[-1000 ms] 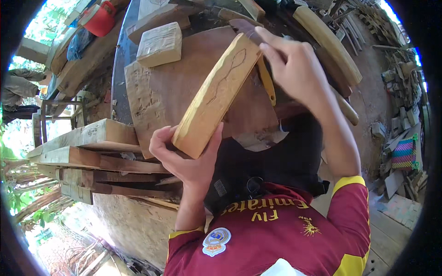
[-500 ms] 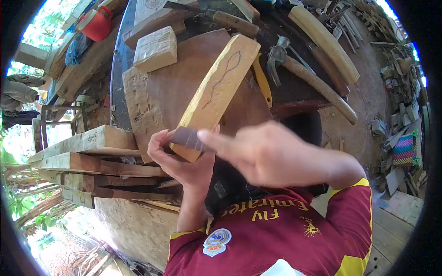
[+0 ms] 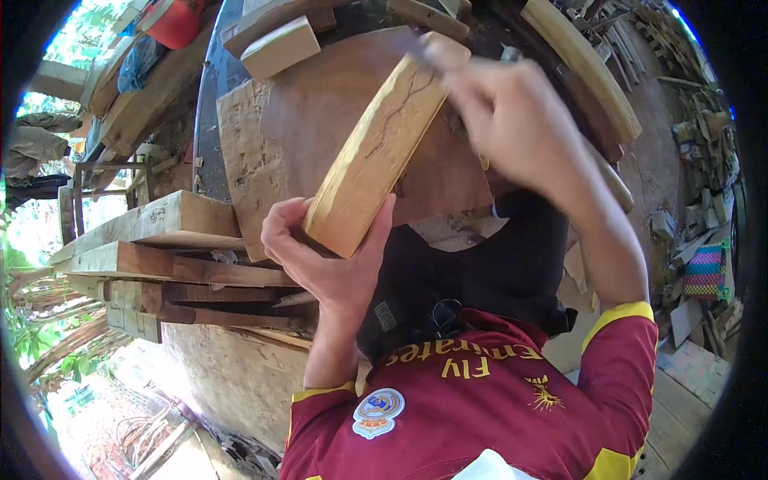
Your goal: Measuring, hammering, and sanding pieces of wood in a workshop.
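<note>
A long yellowish wooden block (image 3: 376,148) slants away from me, its near end low and its far end over a flat brown board (image 3: 312,104). A dark wavy line is drawn along its upper face. My left hand (image 3: 328,268) grips the near end between thumb and fingers. At the far end my right hand (image 3: 512,104), smeared by motion, presses a blurred dark piece of sandpaper (image 3: 424,54) on the wood. Its fingers are closed around the sandpaper, which is partly hidden.
A smaller wooden block (image 3: 280,50) rests at the far left of the board. Stacked planks (image 3: 176,224) stand at my left, a red container (image 3: 172,24) beyond. On the right lie a curved pale timber (image 3: 584,68) and a woven basket (image 3: 706,270).
My right hand has swept the sandpaper from the block's near end to its far end. My left hand keeps its hold; the view has shifted slightly.
</note>
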Motion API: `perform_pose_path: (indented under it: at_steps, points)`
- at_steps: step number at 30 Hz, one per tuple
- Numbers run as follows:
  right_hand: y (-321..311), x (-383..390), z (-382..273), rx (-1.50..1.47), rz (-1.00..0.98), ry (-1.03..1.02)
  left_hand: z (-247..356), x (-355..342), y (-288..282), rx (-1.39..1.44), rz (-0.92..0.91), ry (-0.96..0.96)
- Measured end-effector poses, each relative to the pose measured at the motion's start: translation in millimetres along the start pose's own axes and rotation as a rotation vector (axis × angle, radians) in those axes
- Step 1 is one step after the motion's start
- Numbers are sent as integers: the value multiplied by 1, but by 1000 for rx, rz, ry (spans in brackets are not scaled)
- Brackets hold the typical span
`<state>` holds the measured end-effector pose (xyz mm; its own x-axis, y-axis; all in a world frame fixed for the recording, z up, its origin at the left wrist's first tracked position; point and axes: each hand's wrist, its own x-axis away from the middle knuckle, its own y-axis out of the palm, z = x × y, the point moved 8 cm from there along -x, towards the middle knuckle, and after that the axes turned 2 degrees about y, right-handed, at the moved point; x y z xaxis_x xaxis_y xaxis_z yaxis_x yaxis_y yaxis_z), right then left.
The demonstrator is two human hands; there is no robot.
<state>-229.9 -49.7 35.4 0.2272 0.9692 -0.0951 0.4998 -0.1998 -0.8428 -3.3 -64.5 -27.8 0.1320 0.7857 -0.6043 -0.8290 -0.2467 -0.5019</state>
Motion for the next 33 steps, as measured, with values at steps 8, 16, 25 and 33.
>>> perform_pose_path:
  at_steps: [8,16,25,33]
  points:
    - [20,39,-12,-183,-22,-213,2,-2,0,-11,-13,21]
    - [45,58,-20,-275,-387,-210,4,-2,0,-10,-39,43]
    - [25,41,2,-293,-182,-60,0,0,2,42,2,-30]
    - [32,42,-10,-360,-256,-191,3,-2,-1,-9,0,24]
